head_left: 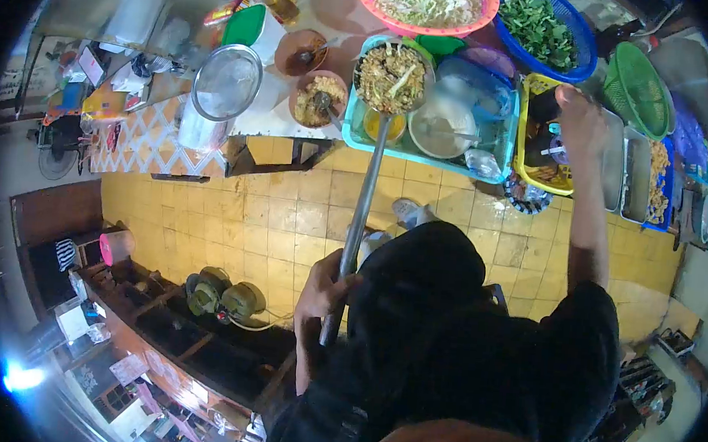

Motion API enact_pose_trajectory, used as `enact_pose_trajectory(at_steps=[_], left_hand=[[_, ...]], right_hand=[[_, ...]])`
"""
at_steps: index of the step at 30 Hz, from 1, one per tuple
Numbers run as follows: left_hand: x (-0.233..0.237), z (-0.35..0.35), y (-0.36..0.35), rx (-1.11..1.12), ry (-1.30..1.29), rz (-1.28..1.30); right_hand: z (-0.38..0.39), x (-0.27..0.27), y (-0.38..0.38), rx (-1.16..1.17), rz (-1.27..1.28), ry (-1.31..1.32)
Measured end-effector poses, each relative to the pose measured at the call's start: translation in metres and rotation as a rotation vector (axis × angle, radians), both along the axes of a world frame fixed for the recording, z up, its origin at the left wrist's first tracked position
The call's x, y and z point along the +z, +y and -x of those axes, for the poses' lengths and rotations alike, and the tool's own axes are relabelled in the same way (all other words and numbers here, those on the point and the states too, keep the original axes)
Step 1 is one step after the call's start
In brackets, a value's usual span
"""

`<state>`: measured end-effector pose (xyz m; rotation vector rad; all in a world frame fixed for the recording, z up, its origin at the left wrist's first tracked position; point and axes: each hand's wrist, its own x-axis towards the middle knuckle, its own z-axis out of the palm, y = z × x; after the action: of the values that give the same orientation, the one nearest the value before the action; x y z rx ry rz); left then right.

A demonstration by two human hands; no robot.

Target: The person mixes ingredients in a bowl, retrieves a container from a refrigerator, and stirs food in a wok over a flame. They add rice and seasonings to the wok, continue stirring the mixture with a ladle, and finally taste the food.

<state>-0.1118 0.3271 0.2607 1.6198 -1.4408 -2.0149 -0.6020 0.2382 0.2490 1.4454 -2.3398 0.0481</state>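
Note:
My left hand (323, 289) is wrapped around the metal handle of a long-handled ladle (364, 197), low and close to my body. The ladle's round bowl holds a heap of chopped, fried-looking food (391, 77) with pale strips on top. It is over the left part of a turquoise tray (424, 156). My right hand (582, 122) reaches out to a yellow basket (544, 182) of bottles and closes around a dark bottle (545, 105) at its upper part. Part of that grip is hidden by the hand itself.
A white basin (441, 128) stands in the turquoise tray. Behind are a pink bowl of shredded cabbage (423, 2) and a blue basket of greens (539, 33). Bowls (319, 99) and a strainer (226, 82) lie left; metal containers (636, 175) and a green basket (638, 89) right.

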Motion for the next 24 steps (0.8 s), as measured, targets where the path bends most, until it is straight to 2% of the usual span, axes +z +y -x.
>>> enact_pose_trajectory(at_steps=[1, 2, 3, 5, 6, 8, 11, 15, 18, 21, 24], left_hand=[[0.005, 0.000, 0.002, 0.049, 0.043, -0.017], [0.008, 0.001, 0.003, 0.099, 0.090, -0.027], [0.009, 0.001, 0.004, 0.101, 0.089, -0.027], [0.012, -0.001, 0.005, 0.119, 0.086, -0.046], [0.012, -0.004, 0.008, 0.123, 0.080, -0.040], [0.004, -0.010, 0.017, 0.139, 0.162, -0.067], [0.011, -0.014, 0.024, 0.169, 0.124, -0.058], [0.009, -0.022, 0.034, 0.202, 0.180, -0.096], [0.007, -0.023, 0.035, 0.211, 0.140, -0.062], [0.006, -0.026, 0.035, 0.212, 0.104, -0.079], [0.008, -0.026, 0.038, 0.262, 0.162, -0.081]], right_hand=[[-0.024, 0.003, -0.008, 0.341, -0.015, -0.020], [-0.055, -0.010, -0.012, 0.505, -0.054, -0.208], [-0.082, -0.030, -0.019, 0.587, -0.165, -0.287], [-0.120, -0.074, -0.032, 0.625, -0.391, -0.277], [-0.129, -0.089, -0.034, 0.631, -0.384, -0.281], [-0.142, -0.108, -0.041, 0.530, -0.529, -0.228], [-0.151, -0.094, -0.043, 0.465, -0.549, -0.282], [-0.150, -0.102, -0.043, 0.383, -0.624, -0.409], [-0.152, -0.106, -0.042, 0.411, -0.631, -0.435], [-0.146, -0.111, -0.044, 0.322, -0.561, -0.459], [-0.138, -0.108, -0.039, 0.410, -0.468, -0.446]])
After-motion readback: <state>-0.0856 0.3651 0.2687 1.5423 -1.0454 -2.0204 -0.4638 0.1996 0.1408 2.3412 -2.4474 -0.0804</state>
